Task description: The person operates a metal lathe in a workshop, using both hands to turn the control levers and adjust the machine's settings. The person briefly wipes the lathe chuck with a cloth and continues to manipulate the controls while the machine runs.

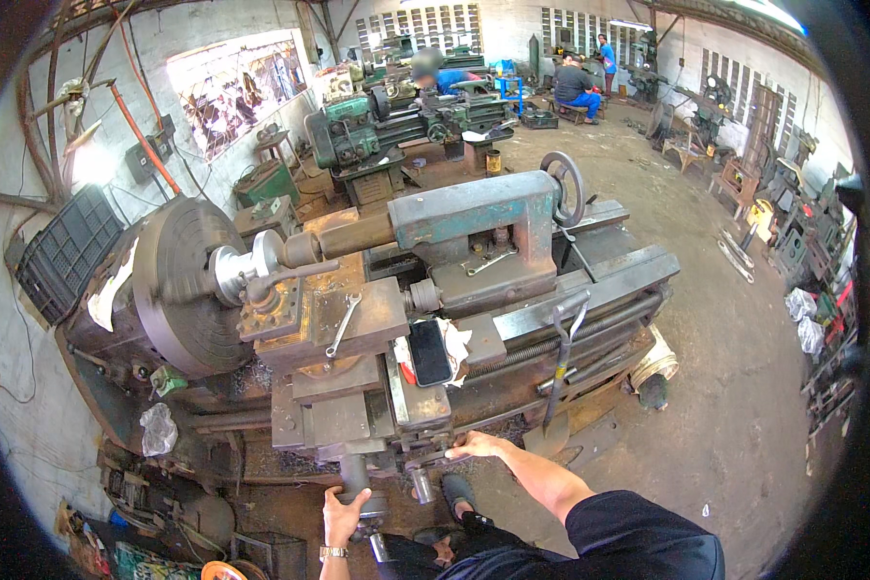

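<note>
My left hand [343, 519], with a watch on its wrist, is closed on a round metal handwheel [372, 505] at the front of a big lathe. My right hand [478, 445] closes its fingers on a small crank handle [435, 456] of the carriage. A shiny silver workpiece [244, 266] sits between the large round chuck [182, 290], its face blurred, and the tailstock [474, 217]. The tool post [275, 314] stands close to the workpiece; whether the tool touches it I cannot tell. A wrench [343, 325] lies on the carriage, beside a black phone [429, 354] on paper.
A second wrench [491, 264] rests on the tailstock base. A shovel [558, 358] leans against the lathe bed near a bucket [657, 362]. Behind stands another green lathe [358, 130], with a person there; others are farther back. Metal parts [812, 246] line the right wall.
</note>
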### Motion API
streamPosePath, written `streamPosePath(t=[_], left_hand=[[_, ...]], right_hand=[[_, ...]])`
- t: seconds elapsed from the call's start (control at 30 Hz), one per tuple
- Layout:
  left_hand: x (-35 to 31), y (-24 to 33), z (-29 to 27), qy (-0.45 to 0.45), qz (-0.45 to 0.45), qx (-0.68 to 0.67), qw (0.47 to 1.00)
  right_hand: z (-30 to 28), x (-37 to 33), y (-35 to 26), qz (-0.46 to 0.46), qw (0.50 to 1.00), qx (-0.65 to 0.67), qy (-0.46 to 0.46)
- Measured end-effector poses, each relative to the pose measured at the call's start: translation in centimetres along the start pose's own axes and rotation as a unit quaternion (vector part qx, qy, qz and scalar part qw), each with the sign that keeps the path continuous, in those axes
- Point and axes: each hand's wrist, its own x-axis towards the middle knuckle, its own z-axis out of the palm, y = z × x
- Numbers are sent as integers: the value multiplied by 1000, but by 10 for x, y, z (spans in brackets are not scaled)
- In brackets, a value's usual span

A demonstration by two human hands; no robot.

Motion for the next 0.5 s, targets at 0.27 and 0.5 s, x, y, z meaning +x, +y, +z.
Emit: streamPosePath(t=[0.27,0.5], left_hand=[[-4,4,-3,0,3,2,1000],[-2,3,-1,7,3,2,1000]], right_hand=[[5,10,18,-20,999,26,-2],[6,4,19,-19,999,20,25]])
